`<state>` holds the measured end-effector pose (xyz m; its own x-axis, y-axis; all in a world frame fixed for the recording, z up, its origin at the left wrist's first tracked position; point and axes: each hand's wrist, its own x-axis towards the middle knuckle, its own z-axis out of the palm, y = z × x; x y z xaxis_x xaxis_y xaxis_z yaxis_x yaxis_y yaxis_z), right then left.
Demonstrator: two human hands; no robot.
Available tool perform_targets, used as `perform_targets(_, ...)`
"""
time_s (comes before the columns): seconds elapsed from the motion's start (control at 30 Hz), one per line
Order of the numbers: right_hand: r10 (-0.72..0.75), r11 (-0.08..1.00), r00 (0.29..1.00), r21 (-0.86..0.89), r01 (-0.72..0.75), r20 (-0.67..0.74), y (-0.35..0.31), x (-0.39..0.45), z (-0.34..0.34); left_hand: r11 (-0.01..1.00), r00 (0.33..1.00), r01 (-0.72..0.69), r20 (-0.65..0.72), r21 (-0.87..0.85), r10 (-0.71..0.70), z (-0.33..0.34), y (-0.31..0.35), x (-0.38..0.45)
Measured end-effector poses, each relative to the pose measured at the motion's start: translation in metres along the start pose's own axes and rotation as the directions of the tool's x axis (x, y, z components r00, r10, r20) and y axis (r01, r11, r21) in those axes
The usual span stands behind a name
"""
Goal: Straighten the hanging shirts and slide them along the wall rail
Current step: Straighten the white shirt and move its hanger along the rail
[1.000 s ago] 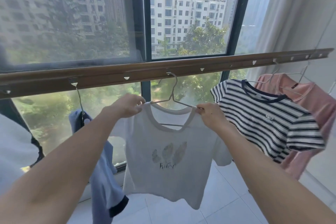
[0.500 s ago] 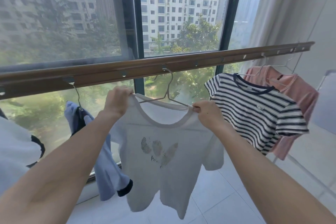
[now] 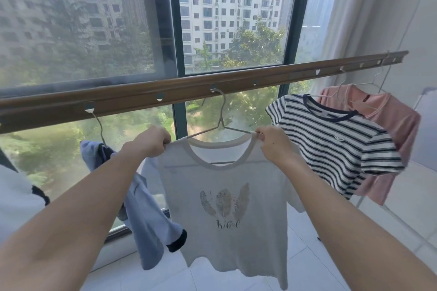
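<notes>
Shoulders pinched, white tee being squared on its hanger

Both hands work the white feather-print T-shirt [image 3: 227, 198], which hangs mid-rail from a wire hanger [image 3: 221, 123] hooked into a heart-shaped slot of the brown wall rail [image 3: 272, 78]. The left hand [image 3: 151, 140] is closed on the shirt's left shoulder seam; the right hand [image 3: 272, 144] pinches the right shoulder beside the collar, where the hanger arm comes out. The step in hand looks like straightening: the shoulders are being seated evenly on the wire.

A blue shirt [image 3: 144, 217] hangs crumpled just to the left, nearly touching. A striped T-shirt [image 3: 331, 139] and a pink top [image 3: 390, 123] hang to the right, overlapping each other.

Next, the tee probably needs shifting along the rail. Since the hook sits in a slot, that likely means lifting the hanger out and re-hooking it rather than dragging.
</notes>
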<state>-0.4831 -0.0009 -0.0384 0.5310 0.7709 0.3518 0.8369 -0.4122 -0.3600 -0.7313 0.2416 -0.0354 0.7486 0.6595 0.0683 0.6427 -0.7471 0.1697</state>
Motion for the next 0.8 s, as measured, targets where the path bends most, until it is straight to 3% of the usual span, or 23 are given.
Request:
perform_targets(0.1, -0.015, 1.000, 1.000, 0.019, 0.015, 0.017, 0.005, 0.003, 0.001, 0.986, 0.996, -0.083, 0.021, -0.146, 0.087, -0.005, 0.018, 0.003)
perform_targets(0.2, 0.001, 1.000, 1.000, 0.028, -0.001, 0.007, 0.013, 0.000, 0.002, 0.959, 0.988, -0.150, -0.061, -0.239, 0.140, -0.007, 0.038, 0.008)
perform_targets(0.53, 0.092, 0.995, 0.996, 0.041, -0.091, -0.010, 0.017, -0.015, -0.006, 0.968, 0.977, -0.168, -0.162, -0.189, 0.138, -0.010, 0.063, 0.009)
perform_targets(0.73, 0.082, 0.996, 0.970, 0.020, -0.088, 0.229, 0.022, -0.018, -0.003, 0.971, 0.974, -0.170, -0.175, -0.170, 0.140, -0.009, 0.060, 0.004)
perform_targets(0.8, 0.117, 0.993, 0.967, 0.001, -0.121, 0.227, 0.025, -0.017, 0.002, 0.968, 0.971, -0.179, -0.188, -0.173, 0.146, -0.008, 0.059, 0.002)
